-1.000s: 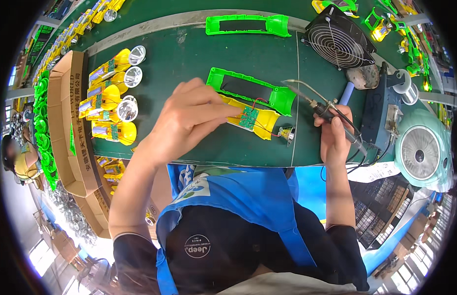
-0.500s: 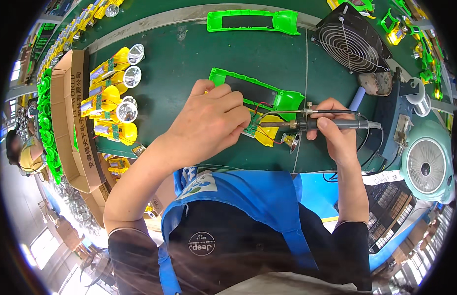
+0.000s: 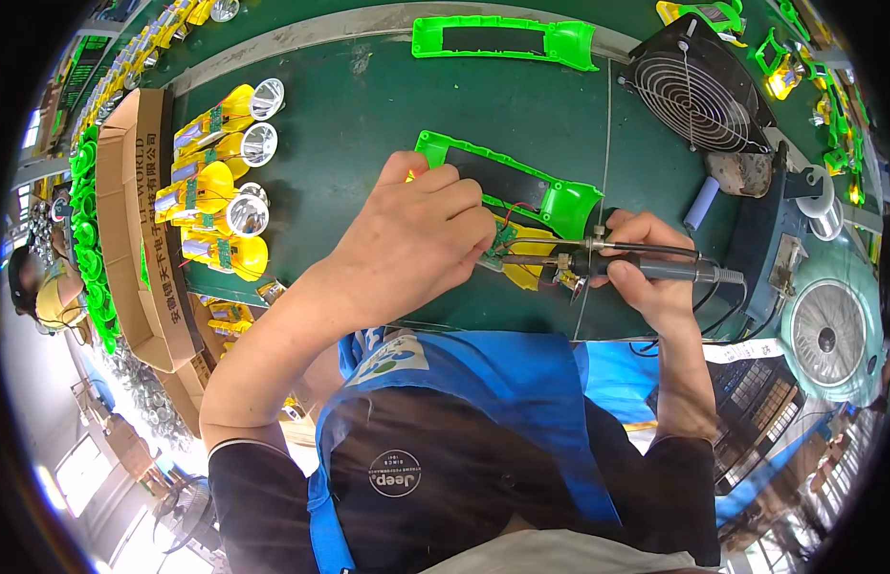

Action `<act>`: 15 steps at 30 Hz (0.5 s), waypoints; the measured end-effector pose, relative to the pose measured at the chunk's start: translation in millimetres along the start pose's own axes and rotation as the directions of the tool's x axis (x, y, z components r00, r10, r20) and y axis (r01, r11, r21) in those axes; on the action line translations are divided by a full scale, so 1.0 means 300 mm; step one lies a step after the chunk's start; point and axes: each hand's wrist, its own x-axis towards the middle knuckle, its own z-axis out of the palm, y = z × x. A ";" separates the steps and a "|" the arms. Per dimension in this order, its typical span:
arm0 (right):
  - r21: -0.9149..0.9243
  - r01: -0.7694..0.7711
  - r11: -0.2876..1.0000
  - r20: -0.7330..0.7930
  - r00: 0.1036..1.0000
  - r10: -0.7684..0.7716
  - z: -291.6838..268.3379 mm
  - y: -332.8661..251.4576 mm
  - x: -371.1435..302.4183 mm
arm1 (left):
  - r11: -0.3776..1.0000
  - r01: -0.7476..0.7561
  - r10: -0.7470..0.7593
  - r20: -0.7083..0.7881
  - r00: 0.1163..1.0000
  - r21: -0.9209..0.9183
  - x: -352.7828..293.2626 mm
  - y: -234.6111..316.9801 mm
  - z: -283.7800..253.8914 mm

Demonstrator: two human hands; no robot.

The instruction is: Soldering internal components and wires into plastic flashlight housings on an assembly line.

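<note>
My left hand (image 3: 421,234) is closed over the left end of a yellow lamp assembly (image 3: 527,275); its fingertips and what lies under them are hidden. Beside the fingers shows a small green circuit board (image 3: 503,236) with thin red wires. My right hand (image 3: 660,277) grips a soldering iron (image 3: 655,267) with a solder-feed tube fixed along it. The iron's tip points left, low over the assembly near the board; contact cannot be made out. Behind the assembly lies an open green plastic housing (image 3: 569,204). A small reflector (image 3: 573,287) sits under the iron's front end.
Several lamp assemblies (image 3: 239,148) stand at left beside a cardboard box (image 3: 124,239). Another green housing (image 3: 579,46) lies far back. A black fan (image 3: 693,91), purple cylindrical cell (image 3: 701,203), solder spool (image 3: 825,215) and pale green fan (image 3: 827,335) are at right. Another person (image 3: 54,297) is at far left.
The iron's tip has moved slightly left and nearer to me, with my right hand following. My left hand keeps its place on the assembly. The whole view has shifted a little.
</note>
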 end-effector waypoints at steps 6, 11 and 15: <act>0.166 0.167 0.972 0.007 0.985 -0.171 -0.027 0.042 -0.007 | 1.000 0.009 -0.009 0.004 1.000 0.000 -0.003 0.004 0.001; 0.172 0.206 0.963 -0.144 0.973 -0.182 -0.051 0.053 -0.011 | 0.999 0.032 -0.033 0.006 0.999 0.042 -0.001 0.013 0.005; 0.128 0.247 0.960 -0.208 0.954 -0.218 -0.043 0.041 0.002 | 0.999 0.038 -0.038 0.057 0.998 0.009 0.015 0.009 -0.021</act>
